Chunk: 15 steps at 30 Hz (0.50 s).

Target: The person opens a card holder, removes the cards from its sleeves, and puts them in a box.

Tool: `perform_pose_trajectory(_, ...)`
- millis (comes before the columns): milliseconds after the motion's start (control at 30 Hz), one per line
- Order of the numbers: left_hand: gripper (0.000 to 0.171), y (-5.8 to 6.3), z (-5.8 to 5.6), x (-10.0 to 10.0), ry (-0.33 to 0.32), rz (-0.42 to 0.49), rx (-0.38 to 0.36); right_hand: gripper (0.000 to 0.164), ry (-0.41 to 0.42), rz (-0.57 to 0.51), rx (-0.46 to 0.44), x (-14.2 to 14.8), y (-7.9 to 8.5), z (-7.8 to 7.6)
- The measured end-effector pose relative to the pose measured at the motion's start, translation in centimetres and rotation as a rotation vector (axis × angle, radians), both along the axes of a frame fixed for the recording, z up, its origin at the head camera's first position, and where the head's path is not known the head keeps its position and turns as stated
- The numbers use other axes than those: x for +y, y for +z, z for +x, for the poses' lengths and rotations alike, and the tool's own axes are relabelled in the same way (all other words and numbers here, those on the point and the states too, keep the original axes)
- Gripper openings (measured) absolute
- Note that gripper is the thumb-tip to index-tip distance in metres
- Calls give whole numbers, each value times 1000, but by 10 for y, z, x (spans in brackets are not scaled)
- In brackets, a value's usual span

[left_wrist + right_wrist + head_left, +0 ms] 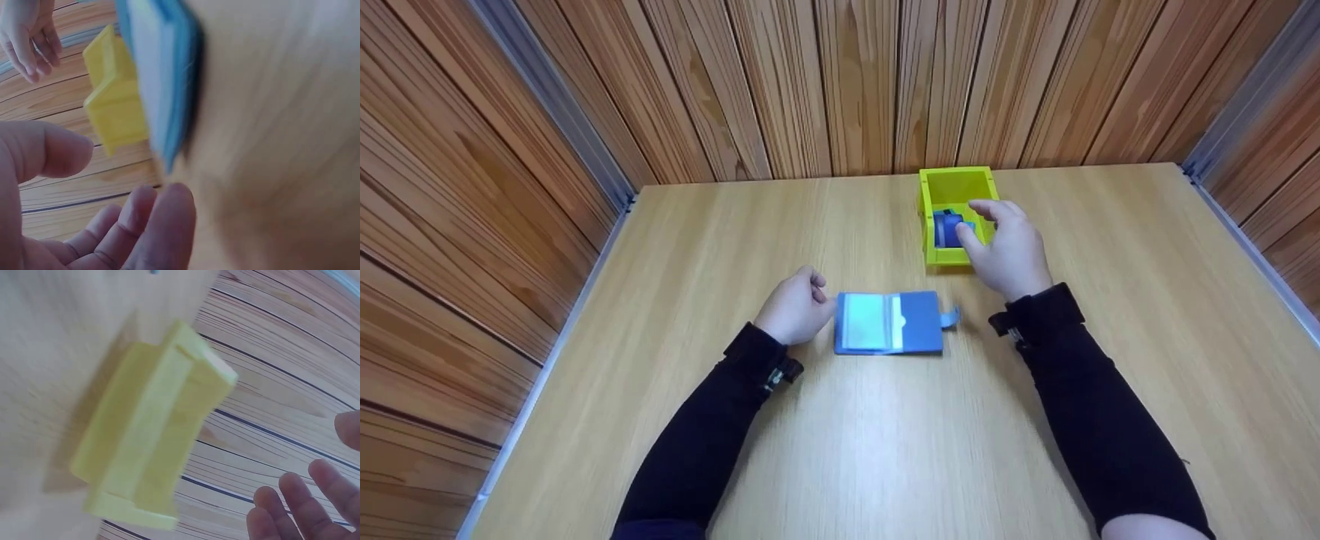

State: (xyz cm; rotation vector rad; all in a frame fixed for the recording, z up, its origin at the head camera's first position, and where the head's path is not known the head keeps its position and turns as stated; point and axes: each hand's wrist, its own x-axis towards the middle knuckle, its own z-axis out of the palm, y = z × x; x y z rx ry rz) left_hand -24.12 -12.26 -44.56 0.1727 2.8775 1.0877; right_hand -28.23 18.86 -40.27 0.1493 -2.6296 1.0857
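Note:
A blue card wallet (921,322) lies spread open on the table, a pale clear sleeve on its left half and a snap strap (950,318) sticking out to the right. Just off its left edge is my left hand (797,306), fingers loosely bent; the left wrist view shows a gap between thumb and fingers with nothing in it. My right hand (1009,247) hovers over the right side of a yellow bin (949,257), thumb and fingers spread and holding nothing. Inside the bin sits a dark blue item (946,229), partly covered by the right thumb.
The bin stands at the back of the wooden table (840,442), near the plank wall (855,82). Plank panels with metal edge rails (540,330) border the table on the left and right.

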Motion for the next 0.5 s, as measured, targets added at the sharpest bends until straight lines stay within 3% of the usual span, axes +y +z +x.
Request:
perform_pose_trajectory(267, 57, 31, 11, -7, -5, -126, 263, 57, 77, 100, 119, 14, 14, 26)
perform_pose_trajectory(500, 64, 46, 16, -18, -14, -233, 484, 66, 161, 214, 174, 34, 8, 47)
